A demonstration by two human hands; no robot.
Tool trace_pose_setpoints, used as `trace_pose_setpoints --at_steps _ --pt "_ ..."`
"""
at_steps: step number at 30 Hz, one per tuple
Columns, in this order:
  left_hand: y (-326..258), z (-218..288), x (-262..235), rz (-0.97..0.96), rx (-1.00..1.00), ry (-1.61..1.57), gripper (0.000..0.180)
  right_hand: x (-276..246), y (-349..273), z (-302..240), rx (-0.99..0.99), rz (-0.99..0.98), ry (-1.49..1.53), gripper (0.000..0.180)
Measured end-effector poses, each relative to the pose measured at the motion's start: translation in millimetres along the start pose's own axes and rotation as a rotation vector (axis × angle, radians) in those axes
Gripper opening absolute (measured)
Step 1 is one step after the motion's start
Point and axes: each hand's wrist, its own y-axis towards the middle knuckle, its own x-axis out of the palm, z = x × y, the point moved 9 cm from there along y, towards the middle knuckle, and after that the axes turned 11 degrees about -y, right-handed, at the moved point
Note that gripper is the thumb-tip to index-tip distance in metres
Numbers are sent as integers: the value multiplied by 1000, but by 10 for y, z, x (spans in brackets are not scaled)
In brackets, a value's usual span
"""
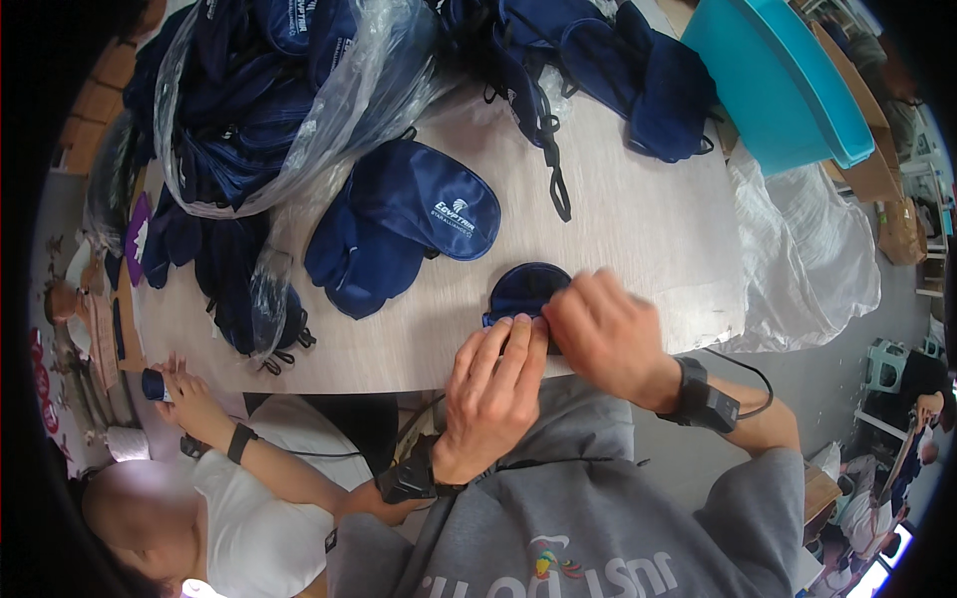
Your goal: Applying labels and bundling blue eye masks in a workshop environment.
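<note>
At far left a co-worker's hand (184,391) grips a small dark blue roll at the table (638,219) edge. A clear plastic bag (329,110) lies open on the table, stuffed with dark blue sleep masks; a few more lie loose just beside its mouth (409,224). Near the front edge, the left hand (493,389) presses its fingertips down on a folded blue mask (523,289). The right hand (603,334) pinches the same mask from the right, fingers curled together over it. At far right a teal bin (773,85) tilts, contents unseen.
</note>
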Motion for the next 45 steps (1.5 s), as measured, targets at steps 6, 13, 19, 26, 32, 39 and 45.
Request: trace_pose_setpoints --at_steps 6,13,19,26,32,39,45 --pt "-28 21 82 18 -68 89 35 -103 -370 -196 -299 226 -7 33" --pt "32 -11 30 -92 -69 -60 42 -42 -419 -167 -366 81 50 39" --pt "235 -340 20 -150 -334 -376 33 105 -41 164 -150 -166 447 31" --pt "203 -175 -42 179 -181 -151 24 241 183 248 -113 -338 491 24" --pt "128 -86 99 65 -74 -39 47 178 179 395 71 -202 592 23" --pt "285 -235 97 67 -40 -75 51 30 -7 225 -156 88 418 34" --pt "300 -334 132 -57 -102 -214 48 -18 38 216 -223 -32 406 42"
